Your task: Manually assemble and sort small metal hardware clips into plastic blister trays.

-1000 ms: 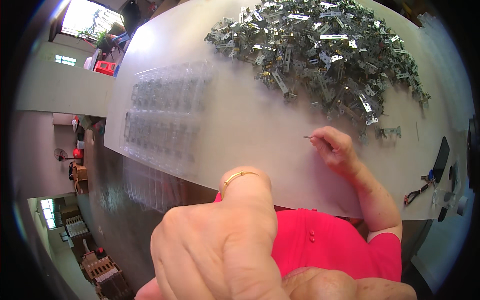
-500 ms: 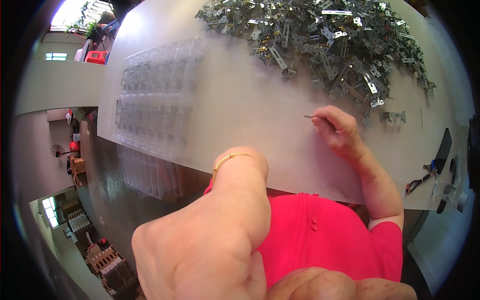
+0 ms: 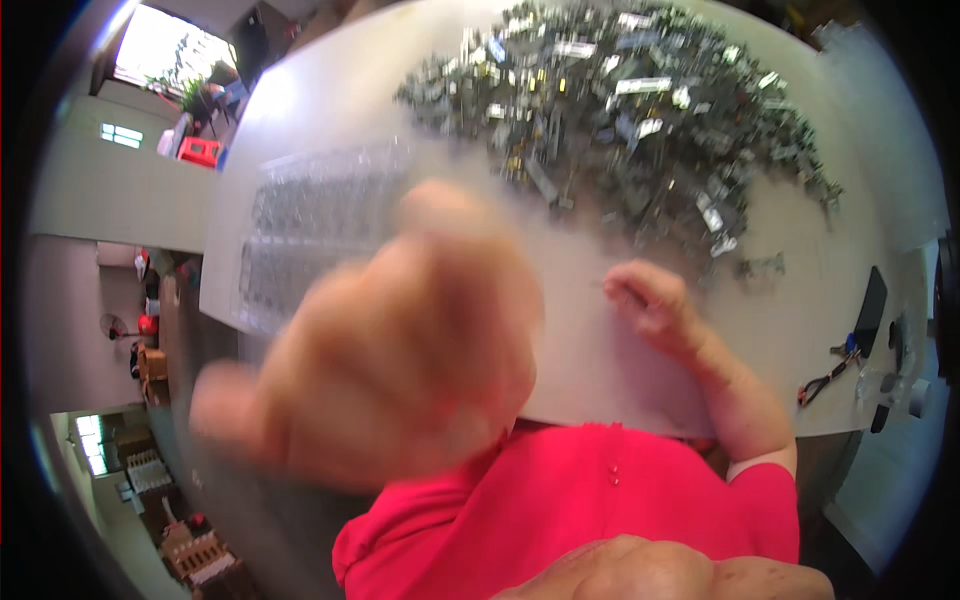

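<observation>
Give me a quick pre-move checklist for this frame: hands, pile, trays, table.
1. Left hand seen sharply: not ok, it is raised close to the camera, blurred, and blocks the middle of the view.
2. Left hand holding anything: cannot tell, blur hides the fingers.
3. Right hand on the white table: ok, it rests just below the pile, fingertips pinched; a thin item in the pinch is too small to confirm.
4. Pile of small metal parts in view: ok, heaped at the far side of the table.
5. Clear plastic trays in view: ok, on the table's left, partly hidden by the left hand.
</observation>
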Motion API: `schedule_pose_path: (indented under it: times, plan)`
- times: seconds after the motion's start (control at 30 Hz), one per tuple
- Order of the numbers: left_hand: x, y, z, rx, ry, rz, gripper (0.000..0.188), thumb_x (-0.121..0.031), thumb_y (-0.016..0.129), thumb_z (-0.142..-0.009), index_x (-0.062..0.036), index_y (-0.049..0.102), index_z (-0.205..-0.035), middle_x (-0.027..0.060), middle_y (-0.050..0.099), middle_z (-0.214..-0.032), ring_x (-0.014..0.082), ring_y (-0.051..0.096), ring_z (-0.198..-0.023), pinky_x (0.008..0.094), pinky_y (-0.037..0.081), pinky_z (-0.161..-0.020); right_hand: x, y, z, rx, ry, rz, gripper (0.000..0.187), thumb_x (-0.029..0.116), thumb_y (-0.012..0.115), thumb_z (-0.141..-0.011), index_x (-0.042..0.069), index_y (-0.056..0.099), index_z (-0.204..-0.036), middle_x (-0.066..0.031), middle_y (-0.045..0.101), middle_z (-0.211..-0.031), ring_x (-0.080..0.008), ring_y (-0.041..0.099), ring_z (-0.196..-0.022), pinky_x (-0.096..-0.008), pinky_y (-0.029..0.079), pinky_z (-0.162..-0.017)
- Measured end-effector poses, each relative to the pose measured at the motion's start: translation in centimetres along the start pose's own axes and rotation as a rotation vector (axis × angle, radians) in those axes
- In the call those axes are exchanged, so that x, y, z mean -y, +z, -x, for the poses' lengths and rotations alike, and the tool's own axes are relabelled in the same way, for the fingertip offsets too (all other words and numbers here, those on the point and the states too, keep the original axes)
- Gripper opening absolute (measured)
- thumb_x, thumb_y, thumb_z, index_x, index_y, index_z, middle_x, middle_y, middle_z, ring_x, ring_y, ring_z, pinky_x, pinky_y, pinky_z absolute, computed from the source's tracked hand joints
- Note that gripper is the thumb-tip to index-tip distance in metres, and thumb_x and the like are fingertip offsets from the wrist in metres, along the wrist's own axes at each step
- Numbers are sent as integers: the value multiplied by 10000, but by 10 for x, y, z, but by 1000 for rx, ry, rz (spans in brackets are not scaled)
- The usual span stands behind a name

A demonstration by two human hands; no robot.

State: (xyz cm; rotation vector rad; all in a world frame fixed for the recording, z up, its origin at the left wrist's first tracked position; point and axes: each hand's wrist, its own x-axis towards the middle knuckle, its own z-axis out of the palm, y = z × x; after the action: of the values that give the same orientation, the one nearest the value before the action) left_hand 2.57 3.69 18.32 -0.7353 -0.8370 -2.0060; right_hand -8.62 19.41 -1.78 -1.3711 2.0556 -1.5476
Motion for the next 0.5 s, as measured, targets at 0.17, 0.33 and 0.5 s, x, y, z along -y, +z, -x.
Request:
schedule_pose_path:
  times: [0.17, 0.33, 0.5]
  plan:
    - [33, -40, -19, -175, -182, 146, 478, -260, 365, -1051, -85, 459, -616, 66, 433, -656, 191, 394, -596, 433, 403, -962, 4, 7, 8, 12, -14, -18, 86, 74, 708, -909, 46, 656, -972, -136, 667, -873, -313, 652, -748, -357, 526, -663]
    - [49, -50, -20, -283, -282, 210, 551, -365, 283, -1077, -72, 476, -652, 47, 406, -612, 227, 435, -643, 418, 403, -902, 10, 1, 6, 16, -24, -19, 81, 70, 699, -917, 43, 648, -975, -128, 670, -876, -304, 653, -753, -358, 525, -661]
    - [53, -55, -23, -238, -286, 205, 549, -363, 288, -1077, -75, 467, -645, 45, 393, -599, 222, 420, -625, 414, 403, -879, 10, 0, 1, 19, -28, -16, 81, 68, 695, -920, 43, 645, -979, -126, 667, -873, -303, 650, -749, -357, 523, -659]
